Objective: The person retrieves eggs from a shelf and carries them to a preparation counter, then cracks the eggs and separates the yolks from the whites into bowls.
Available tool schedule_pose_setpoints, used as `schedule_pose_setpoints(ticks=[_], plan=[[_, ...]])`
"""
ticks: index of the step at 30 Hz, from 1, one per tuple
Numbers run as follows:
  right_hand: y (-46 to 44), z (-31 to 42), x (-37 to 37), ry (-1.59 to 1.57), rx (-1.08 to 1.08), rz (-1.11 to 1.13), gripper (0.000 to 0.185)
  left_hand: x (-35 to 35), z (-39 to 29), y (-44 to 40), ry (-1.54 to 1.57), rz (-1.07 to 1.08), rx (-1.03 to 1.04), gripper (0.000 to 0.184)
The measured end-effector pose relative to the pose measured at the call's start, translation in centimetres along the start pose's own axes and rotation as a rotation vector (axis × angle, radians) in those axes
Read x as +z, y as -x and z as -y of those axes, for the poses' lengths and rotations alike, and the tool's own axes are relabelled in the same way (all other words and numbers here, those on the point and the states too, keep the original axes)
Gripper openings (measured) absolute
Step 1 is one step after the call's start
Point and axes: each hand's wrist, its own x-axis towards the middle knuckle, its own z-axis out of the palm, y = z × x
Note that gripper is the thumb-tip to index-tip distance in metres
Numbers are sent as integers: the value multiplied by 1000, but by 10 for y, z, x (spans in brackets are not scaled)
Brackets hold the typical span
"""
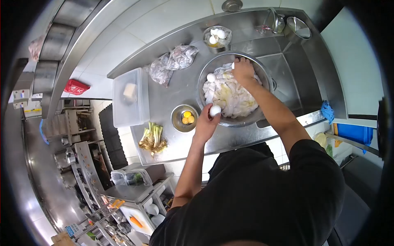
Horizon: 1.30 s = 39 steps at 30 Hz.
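Observation:
My left hand is closed around a white egg at the near rim of a large steel bowl. In the bowl lies a heap of pale, wet, whitish strips, with yellowish liquid on top. Another white egg rests on the heap's left side. At the bowl's far side my right hand is curled, with a white egg partly showing at its fingers; the rest is hidden. Left of the bowl, a small steel bowl contains yolks. A steel container behind holds white eggs or shells.
Plastic bags of greyish food lie at the back of the counter. A clear plastic box and a bunch of spring onions are at left. The sink, tap and a blue cloth are at right.

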Motion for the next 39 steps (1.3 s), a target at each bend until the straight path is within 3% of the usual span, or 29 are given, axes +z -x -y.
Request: schedule_pose_setpoints(ticks=[4, 7, 10, 13, 16, 17, 20, 23, 26, 27, 30, 36, 39], plan=[[7, 9, 1, 16, 84, -19, 36, 17, -7, -26, -122, -115, 147, 49], [21, 14, -29, -146, 36, -118, 38, 27, -2, -53, -189, -173, 224, 51], [41, 16, -72, -623, -189, -270, 42, 32, -9, -66, -232, -203, 258, 52], [77, 31, -102, -849, -345, -431, 43, 34, -13, -79, -268, -202, 302, 52], [104, 30, -87, -735, -489, -428, 50, 34, -29, -80, -306, -151, 276, 51], [109, 26, -82, -594, -530, -294, 48, 34, -29, -80, -329, -120, 272, 50], [115, 19, -75, -658, -405, -197, 46, 33, -32, -83, -356, -69, 287, 49], [109, 12, -81, -1086, -204, -65, 42, 35, -20, -73, -272, -92, 299, 48], [93, 0, -42, -1489, -116, 117, 39, 32, -11, -82, -174, -117, 334, 49], [95, -7, -51, -1475, 73, 347, 31, 29, -5, -89, -160, -100, 361, 50], [90, -11, -43, -1760, 275, 657, 26, 20, -13, -91, -189, -52, 352, 54], [78, -17, -20, -1870, 295, 982, 27, 7, -45, -89, -320, 110, 277, 49], [78, -13, -25, -1843, 307, 932, 27, 7, -40, -91, -371, 80, 224, 46]])
